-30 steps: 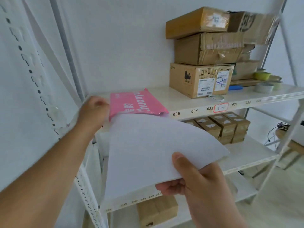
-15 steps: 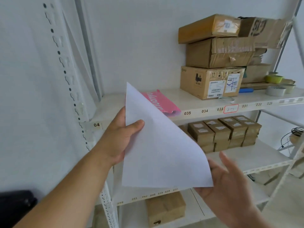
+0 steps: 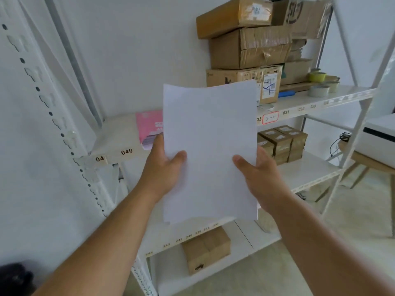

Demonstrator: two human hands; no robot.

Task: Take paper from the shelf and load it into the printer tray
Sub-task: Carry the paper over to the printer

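Note:
White paper (image 3: pixel 210 150) is held upright in front of the shelf, facing me. My left hand (image 3: pixel 163 169) grips its left edge with the thumb on the front. My right hand (image 3: pixel 259 176) grips its right edge the same way. Behind the paper, a pink paper pack (image 3: pixel 148 127) lies on the white shelf (image 3: pixel 115 137). A white printer (image 3: pixel 378 137) shows at the right edge, on a small wooden table; its tray is out of sight.
Stacked cardboard boxes (image 3: pixel 250 48) and tape rolls (image 3: pixel 319 90) sit on the same shelf to the right. Small brown boxes (image 3: pixel 282 144) fill the shelf below, another box (image 3: pixel 206 249) lies lower down. A perforated white shelf upright (image 3: pixel 53 124) stands at left.
The paper has turned from tilted to upright and square to me. My right hand, open below it before, now grips its right edge. The view shifted right, showing the printer.

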